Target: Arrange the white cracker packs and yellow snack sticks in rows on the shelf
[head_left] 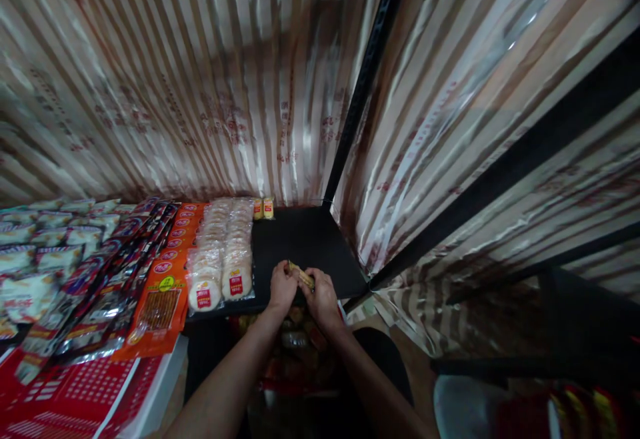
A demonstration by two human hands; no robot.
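Over the front edge of the black shelf (303, 233), my left hand (283, 288) and my right hand (321, 300) hold a small yellow snack packet (303, 278) between them. Each hand has its fingers closed on one end of it. Two similar small yellow packets (263, 208) stand at the shelf's back edge. Left of my hands are two rows of clear-wrapped round crackers (237, 277) with red labels. Below my hands, a container of loose wrapped snacks (295, 339) sits in shadow between my legs, partly covered by my forearms.
Orange snack bags (157, 309), dark glossy bags (97, 305) and white packets (30, 295) fill the shelf to the left. A red basket (80, 392) is at the lower left. A black metal post (363, 92) rises at the corner, before striped plastic sheeting (225, 92).
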